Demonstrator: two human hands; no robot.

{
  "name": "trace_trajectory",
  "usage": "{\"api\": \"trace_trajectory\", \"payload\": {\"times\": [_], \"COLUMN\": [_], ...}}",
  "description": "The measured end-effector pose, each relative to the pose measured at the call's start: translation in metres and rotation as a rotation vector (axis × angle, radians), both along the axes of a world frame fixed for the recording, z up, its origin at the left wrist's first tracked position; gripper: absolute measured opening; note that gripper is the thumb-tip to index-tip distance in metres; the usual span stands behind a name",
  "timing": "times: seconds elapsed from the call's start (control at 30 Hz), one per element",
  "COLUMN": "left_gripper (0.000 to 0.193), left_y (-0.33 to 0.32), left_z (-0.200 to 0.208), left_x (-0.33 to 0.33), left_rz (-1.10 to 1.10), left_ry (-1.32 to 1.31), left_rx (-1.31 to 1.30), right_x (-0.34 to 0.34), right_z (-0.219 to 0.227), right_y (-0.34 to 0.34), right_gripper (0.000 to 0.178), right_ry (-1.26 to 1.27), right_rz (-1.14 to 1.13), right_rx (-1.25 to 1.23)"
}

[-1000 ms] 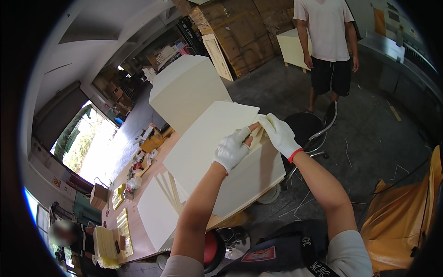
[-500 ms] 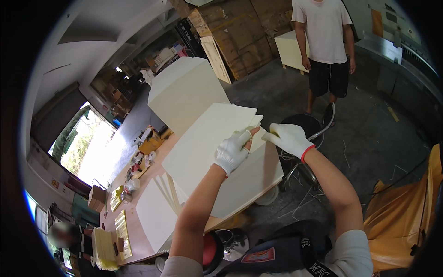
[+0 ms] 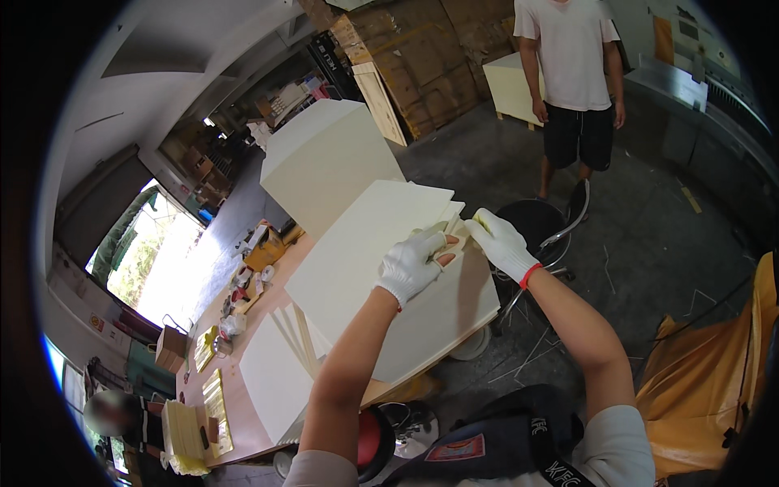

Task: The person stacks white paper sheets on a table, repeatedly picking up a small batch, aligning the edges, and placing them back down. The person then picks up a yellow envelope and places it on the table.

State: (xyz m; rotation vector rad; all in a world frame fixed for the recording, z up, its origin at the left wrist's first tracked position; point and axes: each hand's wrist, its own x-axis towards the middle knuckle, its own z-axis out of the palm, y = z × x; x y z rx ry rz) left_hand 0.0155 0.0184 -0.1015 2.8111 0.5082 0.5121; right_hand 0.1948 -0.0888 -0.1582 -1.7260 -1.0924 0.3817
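Resting left hand (image 3: 411,265) on the boards (image 3: 353,247), curling right hand (image 3: 501,243) beside their far-right corner, leaving both grips impossible to tell. Lying stacked on the table (image 3: 264,304), probably handling light, stiff, smooth; likely gripping best by edges.

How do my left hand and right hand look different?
Two bare fingertips show on the left hand; none show on the right hand. The left hand is over the boards, while the right hand is at their right edge. The right hand shows a clear red cuff; the left hand only a sliver of red. Both wear white gloves.
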Motion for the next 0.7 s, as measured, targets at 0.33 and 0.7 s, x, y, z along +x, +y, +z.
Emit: {"api": "trace_trajectory", "payload": {"times": [0.33, 0.7], "left_gripper": [0.040, 0.029], "left_y": [-0.007, -0.075], "left_z": [0.000, -0.081], "left_x": [-0.003, -0.103], "left_rz": [0.007, -0.006], "left_ry": [-0.029, -0.601], "left_rx": [0.169, -0.077], "right_x": [-0.013, -0.064], "right_z": [0.035, 0.015], "right_y": [-0.024, 0.031], "right_gripper": [0.041, 0.026], "right_ry": [0.385, 1.095], "right_rz": [-0.074, 0.395], "right_rx": [0.057, -0.003]}}
